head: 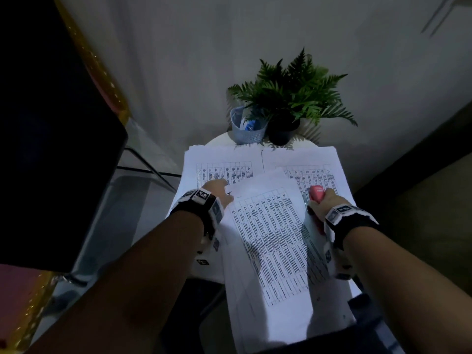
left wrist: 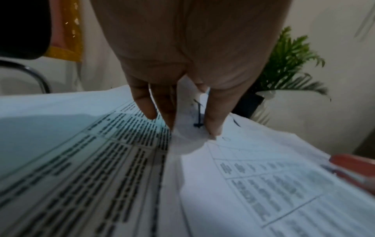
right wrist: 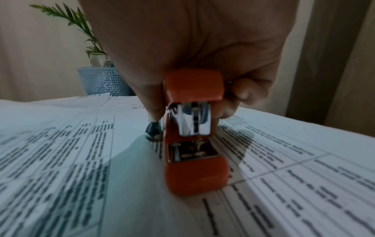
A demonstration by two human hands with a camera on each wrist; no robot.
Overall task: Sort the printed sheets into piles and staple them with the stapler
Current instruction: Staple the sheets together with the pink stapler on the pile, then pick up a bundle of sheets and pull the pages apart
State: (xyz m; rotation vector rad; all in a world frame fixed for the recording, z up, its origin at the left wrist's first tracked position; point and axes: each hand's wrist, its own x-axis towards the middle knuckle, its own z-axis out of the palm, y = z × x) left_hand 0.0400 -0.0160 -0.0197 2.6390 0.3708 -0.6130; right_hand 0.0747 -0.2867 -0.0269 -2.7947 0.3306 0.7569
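Head view, dim light: printed sheets are covering most of a small white surface at frame centre. Two piles are lying side by side toward the top, left pile and right pile, both w/ tables of text. A tilted set of sheets is lying over them, running from centre to the bottom edge and overhanging the near side. Left hand, centre-left of frame, is pinching the upper left corner of the tilted set; in the left wrist view the thumb is sitting on top of the lifted corner and the fingers are under or behind it, w/ a dark pen mark on the paper between them. Right hand, centre-right, is gripping a red-orange stapler, fingers curled round its body. In the right wrist view the stapler is pointing down toward the lens, its chrome magazine lifted off the base, base resting on or just above the sheets; contact unclear due to blur. A dark object beside the thumb is too blurred to ID. Top centre of the head view: grey-blue perforated basket and a fern in a dark pot, touching each other, at the far edge of the surface.
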